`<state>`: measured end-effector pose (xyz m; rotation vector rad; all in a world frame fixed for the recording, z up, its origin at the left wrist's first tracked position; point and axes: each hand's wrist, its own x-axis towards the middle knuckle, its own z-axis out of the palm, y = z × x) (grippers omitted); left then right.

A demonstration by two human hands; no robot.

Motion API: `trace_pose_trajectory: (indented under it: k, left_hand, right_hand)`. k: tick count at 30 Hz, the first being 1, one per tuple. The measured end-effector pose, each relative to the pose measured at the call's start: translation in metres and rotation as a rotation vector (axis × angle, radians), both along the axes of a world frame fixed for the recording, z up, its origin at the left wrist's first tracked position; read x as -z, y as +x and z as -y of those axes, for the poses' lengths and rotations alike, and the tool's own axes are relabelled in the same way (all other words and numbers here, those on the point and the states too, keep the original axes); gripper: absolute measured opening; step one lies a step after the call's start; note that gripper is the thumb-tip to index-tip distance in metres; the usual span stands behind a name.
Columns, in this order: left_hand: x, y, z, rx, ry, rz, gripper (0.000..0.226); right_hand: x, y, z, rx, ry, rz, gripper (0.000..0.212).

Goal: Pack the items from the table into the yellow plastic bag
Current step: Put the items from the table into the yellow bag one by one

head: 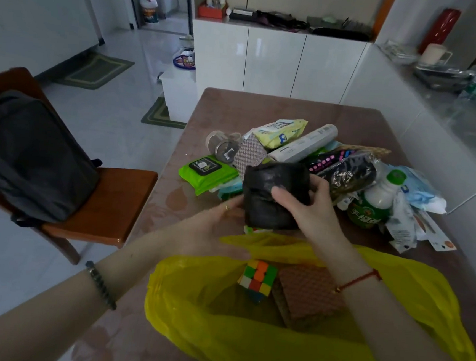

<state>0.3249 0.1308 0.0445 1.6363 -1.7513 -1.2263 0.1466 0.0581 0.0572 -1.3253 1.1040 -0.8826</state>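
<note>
The yellow plastic bag (218,322) lies open on the near part of the table, with a colourful puzzle cube (257,280) and a brown woven pouch (307,295) inside. Just beyond its mouth I hold a black crumpled bundle (261,199). My right hand (309,204) grips the bundle from the right, thumb on top. My left hand (216,221) is under its lower left edge, fingers spread, touching it. Behind lies a heap of items: a green wipes pack (206,171), a yellow tissue pack (281,132), a white roll (306,143) and a green-capped bottle (376,201).
The brown table (266,108) stands against a white wall on the right. A wooden chair (108,206) with a dark backpack (29,156) stands at the left. A glass jar (222,144) lies by the heap. White cabinets stand beyond the table.
</note>
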Motion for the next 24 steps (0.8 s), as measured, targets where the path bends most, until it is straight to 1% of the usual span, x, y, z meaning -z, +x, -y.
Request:
trace_pose_trajectory:
  k: [1, 2, 3, 4, 5, 6, 7, 8, 9, 10, 11, 13, 15, 17, 18, 20, 22, 23, 24]
  left_hand:
    - [0.004, 0.006, -0.005, 0.075, 0.027, 0.291, 0.076]
    - [0.009, 0.013, -0.010, 0.111, 0.050, 0.555, 0.068]
    - [0.014, 0.019, -0.012, 0.101, 0.057, 0.728, 0.058]
    - [0.018, 0.023, -0.013, 0.048, 0.052, 0.764, 0.048]
    - [0.019, 0.025, -0.014, -0.036, 0.035, 0.684, 0.035]
    - [0.018, 0.026, -0.015, -0.118, 0.032, 0.566, 0.021]
    - [0.014, 0.026, -0.016, -0.178, 0.024, 0.468, 0.009]
    - [0.013, 0.026, -0.017, -0.194, 0.011, 0.431, 0.010]
    - [0.012, 0.027, -0.017, -0.195, -0.002, 0.413, 0.015]
    - [0.012, 0.026, -0.018, -0.191, -0.004, 0.401, 0.018]
    - [0.012, 0.026, -0.019, -0.183, -0.002, 0.374, 0.016]
    - [0.014, 0.025, -0.020, -0.167, 0.019, 0.286, 0.004]
    - [0.018, 0.027, -0.020, -0.157, 0.019, 0.229, 0.006]
    - [0.019, 0.029, -0.019, -0.159, 0.023, 0.216, 0.008]
    - [0.019, 0.030, -0.018, -0.158, 0.036, 0.205, 0.009]
    - [0.015, 0.032, -0.017, -0.139, 0.088, 0.175, 0.019]
    - [0.010, 0.033, -0.015, -0.141, 0.189, 0.146, 0.047]
    - [0.012, 0.035, -0.012, -0.172, 0.232, 0.119, 0.062]
    - [0.012, 0.036, -0.008, -0.211, 0.255, 0.100, 0.069]
  right_hand:
    - [0.000, -0.007, -0.009, -0.065, -0.057, -0.047, 0.060]
    - [0.002, -0.013, -0.019, -0.143, -0.105, -0.108, 0.063]
    - [0.006, -0.018, -0.028, -0.225, -0.147, -0.180, 0.068]
    - [0.010, -0.021, -0.038, -0.314, -0.183, -0.257, 0.073]
    - [0.015, -0.022, -0.047, -0.409, -0.211, -0.351, 0.077]
    - [0.021, -0.021, -0.056, -0.506, -0.239, -0.463, 0.080]
    - [0.028, -0.017, -0.065, -0.604, -0.291, -0.600, 0.080]
    - [0.036, -0.012, -0.073, -0.682, -0.372, -0.744, 0.079]
    - [0.046, -0.007, -0.079, -0.733, -0.448, -0.848, 0.077]
    - [0.057, -0.001, -0.084, -0.752, -0.495, -0.897, 0.076]
    - [0.068, 0.004, -0.088, -0.757, -0.501, -0.915, 0.075]
    - [0.087, 0.013, -0.092, -0.749, -0.522, -0.927, 0.077]
    - [0.099, 0.018, -0.093, -0.733, -0.579, -0.962, 0.082]
    - [0.101, 0.017, -0.091, -0.726, -0.633, -0.970, 0.079]
    - [0.099, 0.015, -0.089, -0.718, -0.645, -0.934, 0.074]
    - [0.088, 0.008, -0.081, -0.642, -0.605, -0.754, 0.054]
    - [0.072, 0.000, -0.065, -0.478, -0.553, -0.568, 0.030]
    - [0.066, -0.004, -0.054, -0.371, -0.538, -0.512, 0.020]
    - [0.060, -0.008, -0.041, -0.256, -0.522, -0.476, 0.013]
